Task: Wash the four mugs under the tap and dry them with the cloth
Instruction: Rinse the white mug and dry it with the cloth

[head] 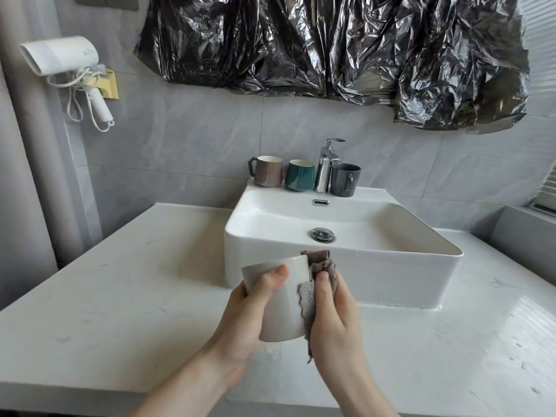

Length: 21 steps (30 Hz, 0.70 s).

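Note:
My left hand [251, 308] grips a white mug [282, 308] in front of the sink [346, 266], above the counter. My right hand [334, 311] holds a grey cloth [313, 284] pressed against the mug's right side, with part of the cloth bunched over the rim. On the sink's back ledge stand a brown mug [267, 170], a teal mug [299, 175] and a dark grey mug [344, 179]. The chrome tap [326, 164] rises between the teal and dark grey mugs; no water runs from it.
The white counter [120, 311] spreads around the basin, with water drops on its right part. A white hair dryer [64, 60] hangs on the wall at the left. Crumpled black plastic sheeting [331, 43] covers the wall above the sink.

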Available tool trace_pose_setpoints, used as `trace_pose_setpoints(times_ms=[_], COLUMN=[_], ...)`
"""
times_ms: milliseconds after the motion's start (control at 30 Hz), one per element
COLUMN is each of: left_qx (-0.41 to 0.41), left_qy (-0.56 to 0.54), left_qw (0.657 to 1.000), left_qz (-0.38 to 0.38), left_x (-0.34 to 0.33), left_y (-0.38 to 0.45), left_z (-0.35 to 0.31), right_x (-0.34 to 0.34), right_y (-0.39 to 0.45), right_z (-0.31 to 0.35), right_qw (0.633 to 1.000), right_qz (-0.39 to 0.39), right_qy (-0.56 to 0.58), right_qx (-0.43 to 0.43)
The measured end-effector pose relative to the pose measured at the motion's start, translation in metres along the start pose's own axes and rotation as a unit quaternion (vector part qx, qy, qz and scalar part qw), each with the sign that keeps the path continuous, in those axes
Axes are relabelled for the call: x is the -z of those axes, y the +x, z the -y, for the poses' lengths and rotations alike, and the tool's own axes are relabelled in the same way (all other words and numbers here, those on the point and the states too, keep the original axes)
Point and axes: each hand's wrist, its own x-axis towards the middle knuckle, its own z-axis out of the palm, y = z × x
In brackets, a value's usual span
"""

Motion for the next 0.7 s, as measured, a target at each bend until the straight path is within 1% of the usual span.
trace_pose_setpoints(times_ms=[33, 100, 200, 233, 300, 367, 400, 433, 467, 500, 567, 600, 633, 667, 700], left_qx=[-0.006, 0.0, 0.003, -0.003, -0.019, -0.034, -0.039, -0.045, -0.045, -0.042, -0.045, -0.05, -0.06, -0.072, -0.08], left_qy=[0.005, 0.006, 0.022, 0.022, 0.01, 0.01, 0.012, 0.012, 0.007, -0.001, -0.026, -0.037, -0.046, -0.056, -0.068], left_qw=[1.0, 1.0, 1.0, 1.0, 1.0, 0.999, 0.999, 0.999, 0.999, 0.999, 0.998, 0.997, 0.996, 0.995, 0.994], left_qz=[-0.009, -0.023, -0.009, -0.004, 0.001, -0.002, -0.005, -0.008, -0.01, -0.015, -0.03, -0.038, -0.046, -0.046, -0.037], left_x=[0.002, 0.006, 0.012, 0.013, 0.012, 0.01, 0.008, 0.009, 0.01, 0.01, 0.011, 0.011, 0.01, 0.009, 0.007], left_y=[0.002, 0.005, 0.006, 0.005, 0.003, 0.003, 0.003, 0.004, 0.006, 0.006, 0.008, 0.008, 0.007, 0.006, 0.004], left_z=[0.0, -0.002, -0.003, -0.002, -0.001, -0.001, -0.002, -0.002, -0.003, -0.007, -0.013, -0.016, -0.019, -0.022, -0.023], right_x=[-0.001, -0.005, -0.009, -0.008, -0.005, -0.003, -0.004, -0.007, -0.01, -0.013, -0.014, -0.012, -0.009, -0.008, -0.007], right_y=[-0.004, -0.022, -0.045, -0.044, -0.03, -0.016, -0.012, -0.014, -0.021, -0.031, -0.051, -0.056, -0.056, -0.055, -0.052], right_z=[0.002, 0.004, -0.005, -0.006, -0.001, 0.011, 0.015, 0.019, 0.022, 0.023, 0.021, 0.014, 0.008, 0.006, 0.0], right_qw=[1.0, 0.997, 0.967, 0.964, 0.979, 0.996, 0.998, 0.999, 0.998, 0.995, 0.975, 0.965, 0.965, 0.975, 0.984], right_qz=[0.007, 0.018, 0.014, 0.018, 0.02, 0.016, 0.023, 0.026, 0.026, 0.017, 0.013, 0.012, 0.023, 0.027, 0.035], right_qy=[-0.006, -0.049, -0.18, -0.191, -0.145, -0.057, -0.026, -0.02, -0.034, -0.062, -0.156, -0.19, -0.202, -0.188, -0.165], right_qx=[0.005, 0.061, 0.18, 0.186, 0.142, 0.069, 0.044, 0.034, 0.044, 0.078, 0.159, 0.178, 0.164, 0.116, 0.048])
